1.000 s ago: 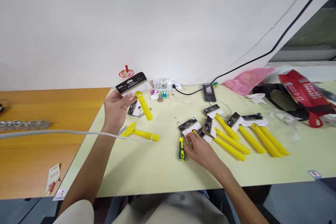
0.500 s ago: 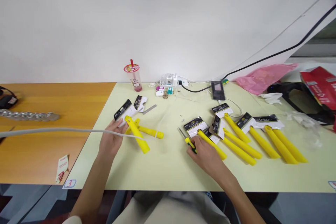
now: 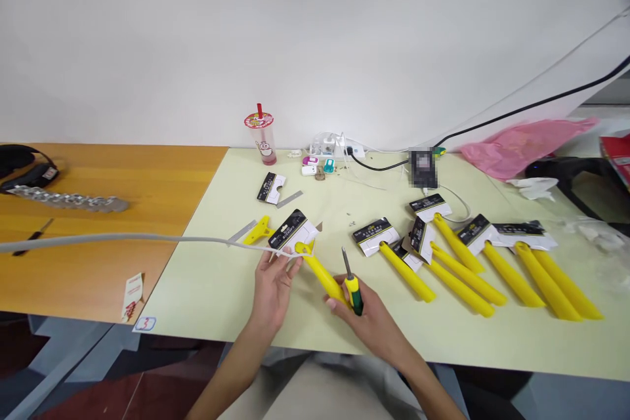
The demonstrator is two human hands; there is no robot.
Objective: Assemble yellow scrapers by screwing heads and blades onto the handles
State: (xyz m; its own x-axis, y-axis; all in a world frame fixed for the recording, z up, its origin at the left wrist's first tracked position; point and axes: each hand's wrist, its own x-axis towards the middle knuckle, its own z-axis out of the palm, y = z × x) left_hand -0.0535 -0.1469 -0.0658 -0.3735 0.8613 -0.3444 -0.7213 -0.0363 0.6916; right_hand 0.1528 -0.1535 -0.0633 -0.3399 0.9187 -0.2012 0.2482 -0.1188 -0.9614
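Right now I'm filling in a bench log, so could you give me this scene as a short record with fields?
Left hand: at the black-and-white card; grip unclear
Right hand: holds a screwdriver, touches the yellow handle between the hands
Beyond left hand: yellow scraper, metal strip
Right side: seven yellow handles with cards
Back: cup with red straw, power strip

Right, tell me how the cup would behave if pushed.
The cup might tip easily, being tall and narrow at the base. It's probably light, with pink only near the bottom. Being see-through, it may be flexible plastic.
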